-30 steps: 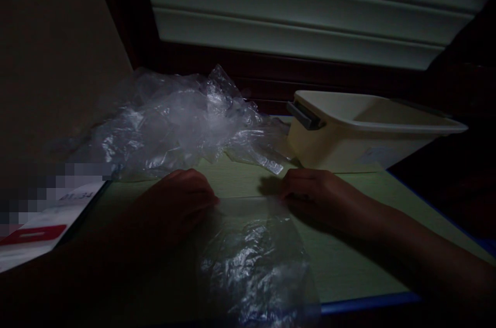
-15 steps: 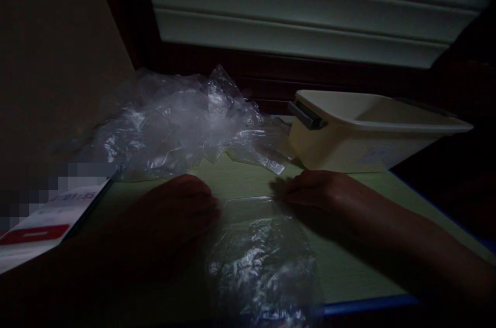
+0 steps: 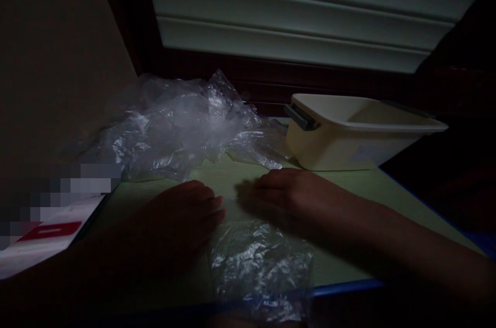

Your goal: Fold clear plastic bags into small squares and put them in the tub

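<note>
The clear plastic bag (image 3: 263, 263) is draped over the near edge of the table (image 3: 344, 287), and the right hand (image 3: 289, 189) has been shifted toward the left hand (image 3: 188, 217), so the bag's far end is less widely spanned, though whether it is pinched by any fingers cannot be told.

Not a word or number can be read from here. On the white panel (image 3: 36, 253) over at the left, a red bar (image 3: 70, 227) carries a small pale rectangle; the panel's far part is blurred out. The label (image 3: 370, 153) on the cream bin (image 3: 323, 151) is too faint to make out.
</note>
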### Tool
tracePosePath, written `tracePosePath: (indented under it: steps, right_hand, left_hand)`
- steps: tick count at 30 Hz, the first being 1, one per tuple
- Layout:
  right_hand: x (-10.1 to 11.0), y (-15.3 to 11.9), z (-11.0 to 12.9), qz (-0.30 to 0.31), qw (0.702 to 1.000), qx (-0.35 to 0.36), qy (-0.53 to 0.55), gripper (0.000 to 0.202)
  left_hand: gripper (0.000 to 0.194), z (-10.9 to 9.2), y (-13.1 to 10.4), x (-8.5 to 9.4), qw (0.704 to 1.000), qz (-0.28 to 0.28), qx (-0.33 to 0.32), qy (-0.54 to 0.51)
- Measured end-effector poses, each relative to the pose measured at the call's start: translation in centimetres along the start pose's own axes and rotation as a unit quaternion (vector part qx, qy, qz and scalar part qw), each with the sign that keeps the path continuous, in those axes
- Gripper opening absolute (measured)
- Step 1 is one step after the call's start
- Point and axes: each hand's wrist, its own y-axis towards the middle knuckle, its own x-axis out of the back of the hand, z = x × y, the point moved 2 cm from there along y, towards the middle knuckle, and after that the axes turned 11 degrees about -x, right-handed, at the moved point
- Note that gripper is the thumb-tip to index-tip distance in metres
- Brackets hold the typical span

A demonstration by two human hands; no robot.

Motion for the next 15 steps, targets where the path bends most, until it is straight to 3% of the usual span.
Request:
tracePosePath:
  steps: [2, 6, 10, 15]
  right_hand:
    - [-0.4, 1.1, 1.0, 0.034, 0.999, 0.014, -0.026, 0.021]
    - [-1.4, 1.7, 1.2, 0.029, 0.998, 0.028, -0.052, 0.016]
    - [-2.1, -0.5, -0.6, 0.004, 0.999, -0.009, -0.044, 0.023]
    - [-2.5, -4.5, -2.5, -0.04, 0.996, -0.074, -0.02, 0.034]
  left_hand:
    - [0.034, 0.1, 0.2, 0.1, 1.0, 0.004, -0.009, 0.009]
    - [0.034, 0.1, 0.6, 0.5, 0.998, 0.018, -0.036, 0.043]
    - [0.03, 0.1, 0.4, 0.3, 0.999, 0.008, -0.019, 0.035]
    - [0.02, 0.0, 0.5, 0.2, 0.999, 0.04, 0.014, 0.003]
